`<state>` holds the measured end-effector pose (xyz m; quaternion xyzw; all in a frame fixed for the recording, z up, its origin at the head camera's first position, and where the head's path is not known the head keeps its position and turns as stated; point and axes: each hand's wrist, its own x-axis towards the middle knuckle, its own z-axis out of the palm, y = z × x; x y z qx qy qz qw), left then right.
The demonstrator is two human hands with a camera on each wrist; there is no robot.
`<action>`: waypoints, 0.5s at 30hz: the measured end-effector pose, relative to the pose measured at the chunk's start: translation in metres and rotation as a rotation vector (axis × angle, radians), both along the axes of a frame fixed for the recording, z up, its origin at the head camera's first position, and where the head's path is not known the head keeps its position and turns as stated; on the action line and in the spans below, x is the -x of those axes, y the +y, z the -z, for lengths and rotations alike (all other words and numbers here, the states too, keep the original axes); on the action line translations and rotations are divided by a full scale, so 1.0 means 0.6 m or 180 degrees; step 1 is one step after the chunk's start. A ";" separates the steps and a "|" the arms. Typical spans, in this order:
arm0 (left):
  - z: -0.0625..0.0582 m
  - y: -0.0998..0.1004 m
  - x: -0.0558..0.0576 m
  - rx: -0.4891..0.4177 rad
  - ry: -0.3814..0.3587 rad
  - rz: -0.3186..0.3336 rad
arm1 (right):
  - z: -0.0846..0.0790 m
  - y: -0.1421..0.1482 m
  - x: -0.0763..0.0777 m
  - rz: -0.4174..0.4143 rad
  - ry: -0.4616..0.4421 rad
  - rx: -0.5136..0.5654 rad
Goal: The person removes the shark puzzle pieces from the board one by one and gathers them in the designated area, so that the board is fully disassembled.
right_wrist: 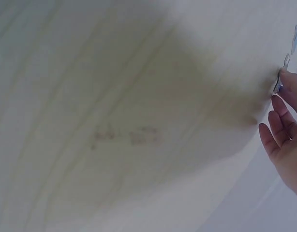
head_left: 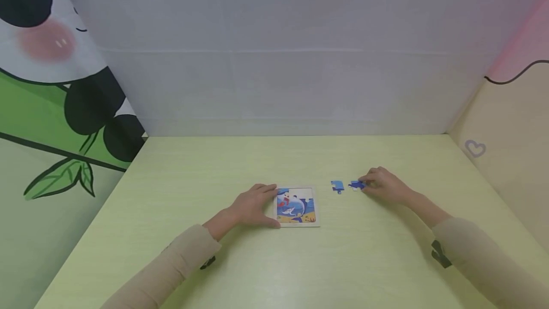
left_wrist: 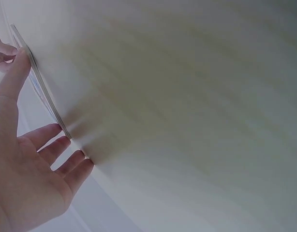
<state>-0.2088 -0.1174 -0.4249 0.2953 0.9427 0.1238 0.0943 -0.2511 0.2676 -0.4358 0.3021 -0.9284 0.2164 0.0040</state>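
One puzzle frame (head_left: 300, 225), head view: left hand (head_left: 254, 205), fingers apart, is touching its 9 o'clock edge; right hand (head_left: 384, 185), toward 3, is pinching dark-blue piece (head_left: 356, 185). Left wrist: frame is showing toward 10. Right wrist: piece is showing toward 3.

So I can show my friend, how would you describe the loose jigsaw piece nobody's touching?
On the pale table, find the framed jigsaw puzzle beside the left hand. Just right of it lies the loose light-blue jigsaw piece. Unlike the darker blue piece beside it, it's untouched by the right hand.
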 end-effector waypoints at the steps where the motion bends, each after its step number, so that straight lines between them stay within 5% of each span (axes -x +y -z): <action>1: 0.000 0.000 0.000 -0.0001 0.0000 -0.0001 | 0.000 -0.001 0.000 0.0005 -0.0018 0.0015; 15: 0.006 0.003 0.004 0.0075 0.0007 -0.0030 | 0.006 -0.005 0.003 0.0101 -0.0177 0.0045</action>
